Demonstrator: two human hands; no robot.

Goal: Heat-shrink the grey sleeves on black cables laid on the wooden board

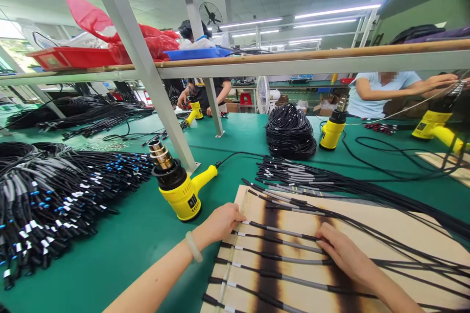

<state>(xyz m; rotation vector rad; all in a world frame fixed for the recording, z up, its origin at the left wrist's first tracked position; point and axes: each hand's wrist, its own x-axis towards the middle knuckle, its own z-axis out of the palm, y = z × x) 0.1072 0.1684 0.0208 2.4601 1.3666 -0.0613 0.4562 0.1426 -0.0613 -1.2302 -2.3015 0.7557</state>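
Observation:
My left hand [222, 222], with a pale bangle on the wrist, pinches the left end of a black cable with a grey sleeve [284, 232] near the left edge of a wooden board [411, 229]. The fingers of my right hand [340, 252] are closed on the same cable, at the black section right of the grey sleeve. Several similar cables lie side by side on the board, their ends past its left edge. Two dark scorched bands [270, 232] run across the wood. A yellow heat gun [181, 198] stands nozzle-up just beyond my left hand.
Bundled black cables [55, 195] fill the left of the green table [121, 249]. A cable coil [290, 132] and another heat gun [332, 129] stand behind the board. A metal post [147, 68] supports a shelf overhead. Two people work across the table.

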